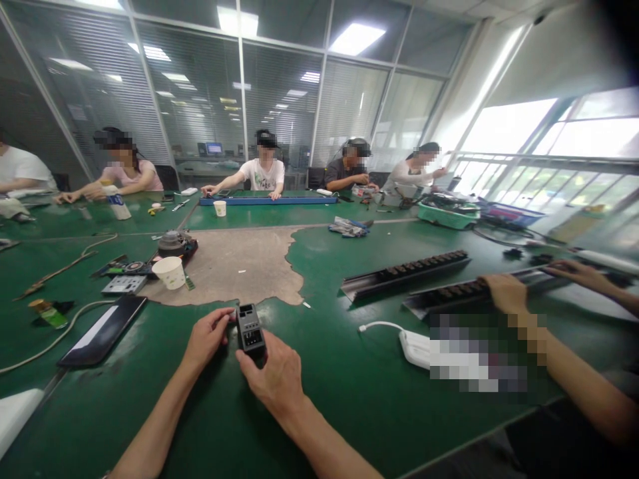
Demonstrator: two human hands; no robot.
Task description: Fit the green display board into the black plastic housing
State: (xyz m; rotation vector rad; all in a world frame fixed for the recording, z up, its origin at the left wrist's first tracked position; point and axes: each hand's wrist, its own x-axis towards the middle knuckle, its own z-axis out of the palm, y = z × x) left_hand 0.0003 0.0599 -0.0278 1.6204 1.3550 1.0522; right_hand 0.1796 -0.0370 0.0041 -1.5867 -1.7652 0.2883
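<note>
Black casing (251,330) is risking dropping below the clasping right grip (277,366) if fingers slacken, the half-curled left grip (208,336) alongside showing no clear hold.

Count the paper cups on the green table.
2. The near cup is at the left end of the brown sheet; the far cup stands by the long blue bar. Others may be hidden.

The box (250,326) looks like dull plastic, the near cup (170,274) like paper. The table (344,372) is smooth and shiny.
</note>
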